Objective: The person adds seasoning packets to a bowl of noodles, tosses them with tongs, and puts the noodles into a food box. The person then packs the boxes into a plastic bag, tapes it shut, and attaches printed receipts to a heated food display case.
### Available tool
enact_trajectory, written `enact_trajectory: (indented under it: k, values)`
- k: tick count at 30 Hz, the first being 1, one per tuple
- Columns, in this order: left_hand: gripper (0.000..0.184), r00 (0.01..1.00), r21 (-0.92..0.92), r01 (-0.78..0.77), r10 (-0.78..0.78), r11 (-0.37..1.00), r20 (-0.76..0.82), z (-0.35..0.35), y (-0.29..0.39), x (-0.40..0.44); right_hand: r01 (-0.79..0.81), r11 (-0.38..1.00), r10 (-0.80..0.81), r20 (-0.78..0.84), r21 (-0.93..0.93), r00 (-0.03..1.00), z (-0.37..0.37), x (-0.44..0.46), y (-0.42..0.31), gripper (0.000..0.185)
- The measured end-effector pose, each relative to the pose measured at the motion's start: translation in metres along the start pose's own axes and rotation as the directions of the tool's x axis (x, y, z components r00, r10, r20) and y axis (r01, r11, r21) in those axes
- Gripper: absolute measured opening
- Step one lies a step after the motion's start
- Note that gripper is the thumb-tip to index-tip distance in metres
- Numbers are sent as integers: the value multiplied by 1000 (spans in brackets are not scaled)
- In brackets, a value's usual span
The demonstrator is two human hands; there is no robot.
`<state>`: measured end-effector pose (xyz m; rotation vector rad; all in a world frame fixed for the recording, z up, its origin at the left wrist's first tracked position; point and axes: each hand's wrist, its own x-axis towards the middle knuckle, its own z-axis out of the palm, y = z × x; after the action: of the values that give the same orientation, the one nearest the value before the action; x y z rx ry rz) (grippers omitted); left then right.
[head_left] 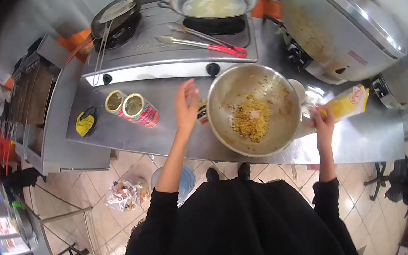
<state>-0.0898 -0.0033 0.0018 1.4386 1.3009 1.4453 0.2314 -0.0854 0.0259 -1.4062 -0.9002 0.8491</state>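
- Silver metal two-burner stove (151, 59), beyond the wide round stainless-steel bowl (279, 121): raised lettering (152, 45) starting "RI", rest unclear.
- Yellow-and-white plastic packet (346, 104), right of the bowl: red logo (355, 95), unreadable.

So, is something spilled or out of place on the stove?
No clear spill. Slightly odd: the strainer lies across the dark pan with its long handle reaching over the front edge of the stove, so it could perhaps be knocked.
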Motion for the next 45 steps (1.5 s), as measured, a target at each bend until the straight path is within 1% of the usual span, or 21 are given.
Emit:
enact_trajectory:
  k: [1, 2, 3, 6, 7, 8, 9, 12, 16, 18, 19, 21, 22, 24, 27, 31, 33, 37, 39, 43, 45]
  values:
    - [44, 1000, 5, 3, -3, 1000, -20, -8, -35, -4, -30, 996, 22, -99, -85, 995, -9, -1, 11, 8]
    - [46, 999, 288, 28, -16, 957, -45, -13, -78, -10, -80, 994, 72, -113, -71, 991, -14, -3, 21, 9]
    - [48, 997, 545, 59, -25, 836, -70, -18, -100, -14, -58, 990, 53, -38, -131, 998, -23, -3, 42, 13]
    - [44, 1000, 790, -18, 14, 613, 13, -12, -90, -21, -17, 773, 159, 168, -634, 973, -20, -8, 65, 26]
    - [44, 1000, 789, -10, 13, 615, 2, -13, -88, -18, 177, 672, 11, 249, -719, 968, -25, -9, 82, 28]
    - [38, 989, 729, 31, -126, 684, 77, -14, -86, -11, 356, 529, -121, 347, -770, 930, -29, -5, 98, 31]
    - [33, 954, 664, 83, -253, 743, 163, -15, -85, -8, 264, 548, -13, 308, -793, 951, -20, -10, 79, 34]
    - [22, 991, 470, 61, -109, 880, 75, -17, -90, -16, 212, 392, -69, 202, -895, 977, -6, -12, 52, 35]
    - [17, 998, 386, -12, 34, 922, -51, -38, -60, -34, 436, 444, -365, 286, -783, 886, 10, -21, 9, 33]
    - [13, 958, 194, 285, -284, 939, -35, -53, -1, -41, 446, 475, -397, 267, -759, 878, 39, -33, -30, 31]
    - [13, 957, 198, 288, -287, 937, -36, -57, 14, -47, 514, 497, -429, 318, -699, 846, 51, -38, -45, 29]
    - [11, 967, -101, 202, -182, 974, 177, -56, 37, -58, 637, 578, -433, 470, -510, 769, 79, -47, -63, 28]
    - [11, 968, -100, 200, -180, 975, 176, -52, 46, -65, 672, 637, -412, 570, -377, 711, 94, -52, -69, 29]
    - [14, 853, -144, 288, -185, 947, 488, -42, 60, -78, 596, 779, -316, 702, -192, 638, 129, -68, -78, 25]
    - [13, 855, -328, 354, -161, 876, 493, -35, 75, -86, 532, 809, -81, 848, -250, 523, 151, -79, -86, 20]
    - [13, 854, -449, 468, -259, 762, 451, -41, 87, -97, 620, 763, -247, 806, -180, 538, 158, -85, -81, 19]
    - [13, 867, -556, 484, -284, 676, 409, -42, 81, -101, 729, 607, -215, 819, -315, 532, 155, -85, -68, 23]
    - [12, 868, -452, 473, -312, 757, 385, -41, 70, -102, 677, 672, -167, 830, -300, 533, 152, -90, -53, 26]
    - [15, 912, -460, 381, -245, 802, 330, -36, 67, -101, 503, 852, -225, 766, -145, 602, 154, -92, -53, 26]
    - [13, 916, -412, 351, -218, 841, 337, -25, 70, -100, 520, 851, -309, 722, -81, 619, 142, -92, -55, 22]
    - [15, 841, -479, 481, -232, 735, 490, -23, 76, -100, 578, 790, -187, 819, -203, 542, 131, -89, -60, 18]
